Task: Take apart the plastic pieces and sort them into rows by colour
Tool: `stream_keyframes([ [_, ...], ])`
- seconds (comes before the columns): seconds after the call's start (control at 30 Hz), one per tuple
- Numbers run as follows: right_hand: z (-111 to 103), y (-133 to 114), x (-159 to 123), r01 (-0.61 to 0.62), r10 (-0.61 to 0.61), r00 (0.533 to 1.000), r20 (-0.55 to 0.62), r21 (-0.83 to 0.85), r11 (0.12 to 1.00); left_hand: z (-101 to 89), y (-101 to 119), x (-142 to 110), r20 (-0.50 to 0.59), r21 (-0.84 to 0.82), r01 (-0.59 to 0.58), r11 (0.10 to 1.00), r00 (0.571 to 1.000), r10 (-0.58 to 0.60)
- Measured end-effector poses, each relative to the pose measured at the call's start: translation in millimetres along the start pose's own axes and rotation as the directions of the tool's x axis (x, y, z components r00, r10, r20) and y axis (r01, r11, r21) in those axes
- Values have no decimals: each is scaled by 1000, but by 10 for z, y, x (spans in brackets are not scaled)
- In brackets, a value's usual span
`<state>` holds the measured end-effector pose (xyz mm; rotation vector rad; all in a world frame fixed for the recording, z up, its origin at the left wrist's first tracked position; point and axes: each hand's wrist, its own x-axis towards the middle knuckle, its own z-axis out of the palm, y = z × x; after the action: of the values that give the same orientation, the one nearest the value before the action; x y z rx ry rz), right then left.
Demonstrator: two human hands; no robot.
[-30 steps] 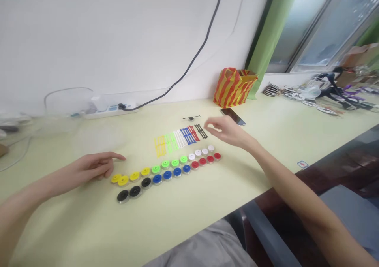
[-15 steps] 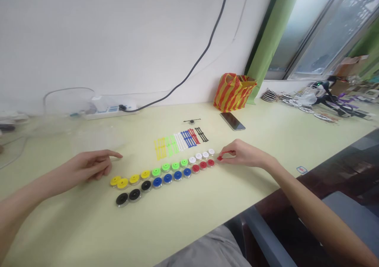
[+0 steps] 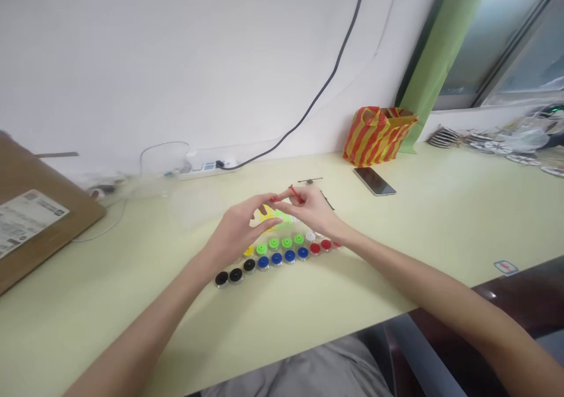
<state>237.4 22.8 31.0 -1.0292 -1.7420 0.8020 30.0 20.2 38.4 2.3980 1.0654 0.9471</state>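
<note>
My right hand (image 3: 315, 209) is closed on a thin red rod (image 3: 296, 194), and a small red piece (image 3: 274, 199) is at its fingertips. My left hand (image 3: 235, 226) meets it there, index fingertip against the red piece, thumb held apart. Below the hands, two rows of round capped discs lie on the table: green (image 3: 274, 243), yellow (image 3: 249, 251) and white (image 3: 311, 236) behind, black (image 3: 235, 275), blue (image 3: 277, 258) and red (image 3: 326, 244) in front. The hands partly hide yellow rods (image 3: 267, 218), green rods (image 3: 282, 218) and a black rod (image 3: 328, 200).
A small black assembly with a rod (image 3: 309, 181) lies farther back. A phone (image 3: 374, 181) and a striped bag (image 3: 378, 135) are at the back right. On the left stands a cardboard box (image 3: 39, 209); a power strip (image 3: 207, 167) with a black cable lies along the wall.
Both hands have come together above the coloured rods, the right carrying the red piece away from the red discs. My view has turned left, bringing the cardboard box into sight.
</note>
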Motion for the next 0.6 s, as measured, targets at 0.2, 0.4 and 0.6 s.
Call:
stream_keyframes([
  [0.2, 134, 10, -239, 79, -83, 993, 84, 50, 996, 56, -124, -201, -198, 255, -235, 938, 937, 288],
  [0.4, 58, 138, -311, 156, -162, 985, 63, 80, 984, 69, -168, -234, -174, 405, -291, 867, 906, 386],
  [0.6, 102, 165, -313, 107, -126, 992, 27, 366, 924, 115, -180, -269, -144, 412, -341, 845, 891, 430],
])
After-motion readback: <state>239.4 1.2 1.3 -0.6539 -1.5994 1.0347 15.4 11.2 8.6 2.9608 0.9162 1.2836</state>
